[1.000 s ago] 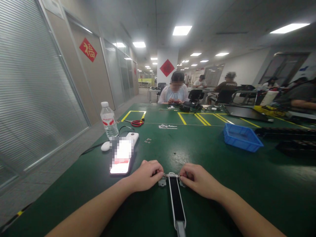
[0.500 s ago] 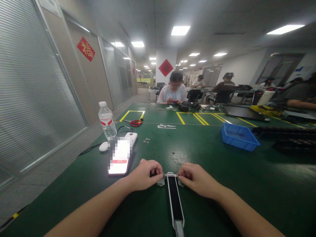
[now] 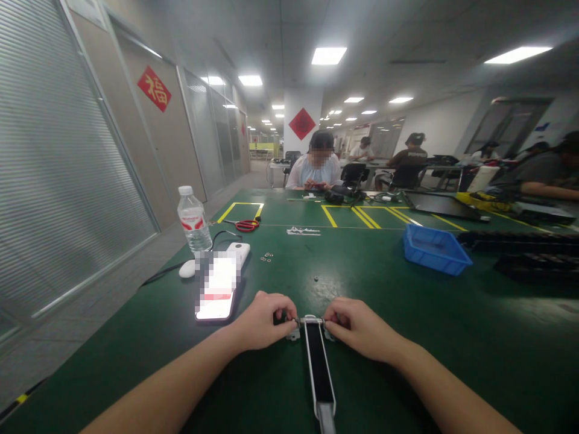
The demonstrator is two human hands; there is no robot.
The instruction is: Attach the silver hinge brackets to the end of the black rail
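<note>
A long white-framed metal piece with a black strip (image 3: 319, 364) lies on the green table, its narrow grey end towards me. Across its far end runs a short metal cross rod (image 3: 310, 320). Thumb and fingers of my left hand (image 3: 266, 319) are pinched at the rod's left end, over a small metal bracket (image 3: 294, 335). My right hand (image 3: 357, 328) pinches the right end in the same way, beside another bracket (image 3: 330, 336) that it partly covers. The fingertips hide the exact points of grip. A small dark nut-like part (image 3: 316, 278) lies beyond my hands.
To the left are a lit phone (image 3: 217, 292), a white mouse-like object (image 3: 187, 269), a water bottle (image 3: 193, 220) and red-handled scissors (image 3: 246, 225). Several small metal parts (image 3: 266, 257) lie mid-table. A blue bin (image 3: 436, 250) stands right. Across the table sits a person (image 3: 316, 169).
The view has shifted very slightly, so the scene sits a little further left. Both hands keep their pinch on the rod, with no clear movement.
</note>
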